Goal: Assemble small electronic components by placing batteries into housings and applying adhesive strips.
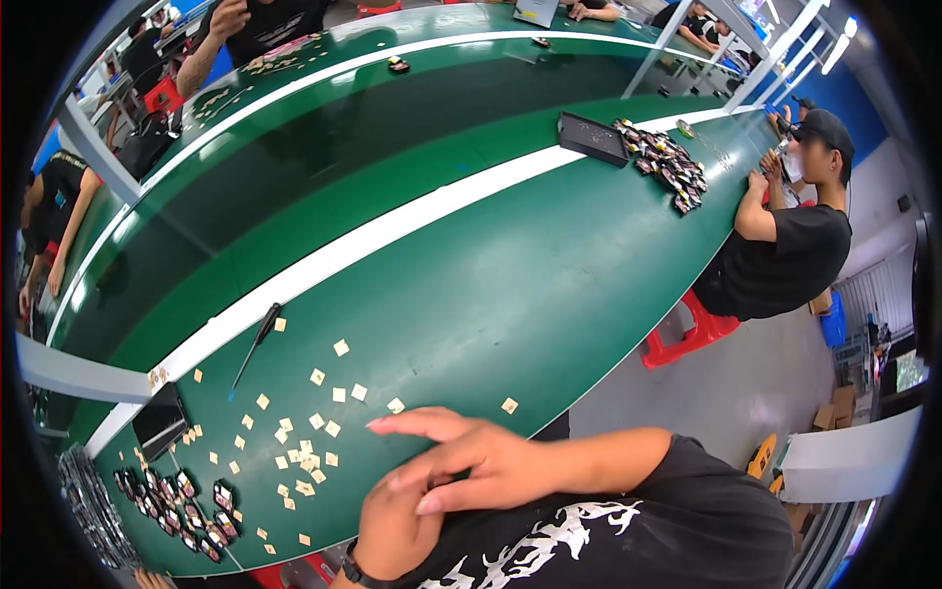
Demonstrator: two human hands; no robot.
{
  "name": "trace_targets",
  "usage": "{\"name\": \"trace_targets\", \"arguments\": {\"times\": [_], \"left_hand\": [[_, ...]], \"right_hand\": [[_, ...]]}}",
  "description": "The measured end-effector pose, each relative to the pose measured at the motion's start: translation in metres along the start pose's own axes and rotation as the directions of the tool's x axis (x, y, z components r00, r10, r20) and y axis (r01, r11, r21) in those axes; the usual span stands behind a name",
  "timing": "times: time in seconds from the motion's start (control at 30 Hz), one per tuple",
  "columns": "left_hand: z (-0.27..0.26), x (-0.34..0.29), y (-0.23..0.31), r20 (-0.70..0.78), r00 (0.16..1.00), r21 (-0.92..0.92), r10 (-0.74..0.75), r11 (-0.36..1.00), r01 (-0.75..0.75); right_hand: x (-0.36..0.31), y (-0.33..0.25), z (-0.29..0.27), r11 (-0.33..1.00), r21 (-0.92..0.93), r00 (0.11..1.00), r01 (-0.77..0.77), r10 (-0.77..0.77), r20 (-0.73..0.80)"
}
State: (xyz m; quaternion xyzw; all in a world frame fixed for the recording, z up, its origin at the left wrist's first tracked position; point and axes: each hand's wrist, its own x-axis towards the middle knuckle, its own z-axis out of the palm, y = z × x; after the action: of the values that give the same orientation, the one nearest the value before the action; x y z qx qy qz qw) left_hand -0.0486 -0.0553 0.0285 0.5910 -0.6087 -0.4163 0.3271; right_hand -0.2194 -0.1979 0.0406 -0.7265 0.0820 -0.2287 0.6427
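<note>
Both my hands meet above the near edge of the green table, one across the other. My right hand (471, 456) reaches in from the right with its index finger stretched out and other fingers resting on my left hand (397, 525). Nothing shows in the right hand. The left hand's fingers are hidden under the right, and a dark band (358, 569) circles its wrist. Beside the hands lie several small cream-coloured square pieces (306, 459), scattered over the tabletop. Farther left sits a cluster of small dark parts (177, 510). A black-handled screwdriver (257, 344) lies beyond the squares.
A dark tablet-like panel (160, 422) stands at the left, near stacked dark parts (96, 510). Farther along the table are a black tray (592, 138) and a heap of dark parts (662, 162). A person (795, 226) sits at the right on a red stool (692, 334).
</note>
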Motion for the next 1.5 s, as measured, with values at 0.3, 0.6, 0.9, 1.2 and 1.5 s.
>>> {"name": "trace_targets", "arguments": {"times": [0.3,0.6,0.9,1.2,1.5], "left_hand": [[-0.016,-0.048,-0.039,-0.511,0.816,0.696,0.271,0.687,0.208],[-0.016,-0.045,-0.036,-0.515,0.827,0.678,0.224,0.697,0.233],[-0.018,-0.040,-0.033,-0.508,0.830,0.673,0.231,0.708,0.215],[-0.007,-0.031,-0.018,-0.558,0.809,-0.589,-0.185,0.775,-0.229],[0.001,0.007,-0.017,-0.067,0.986,-0.983,-0.152,-0.157,-0.092]], "right_hand": [[-0.086,0.028,-0.359,-0.198,-0.561,0.570,-0.804,-0.526,-0.631],[-0.117,0.041,-0.422,-0.426,-0.482,0.632,-0.766,-0.356,-0.689],[-0.125,0.023,-0.419,-0.368,-0.536,0.649,-0.760,-0.384,-0.657],[-0.047,-0.007,-0.210,-0.227,-0.928,0.871,-0.294,-0.464,-0.163],[0.007,0.009,0.006,0.262,-0.818,0.822,0.512,-0.426,0.378]]}}
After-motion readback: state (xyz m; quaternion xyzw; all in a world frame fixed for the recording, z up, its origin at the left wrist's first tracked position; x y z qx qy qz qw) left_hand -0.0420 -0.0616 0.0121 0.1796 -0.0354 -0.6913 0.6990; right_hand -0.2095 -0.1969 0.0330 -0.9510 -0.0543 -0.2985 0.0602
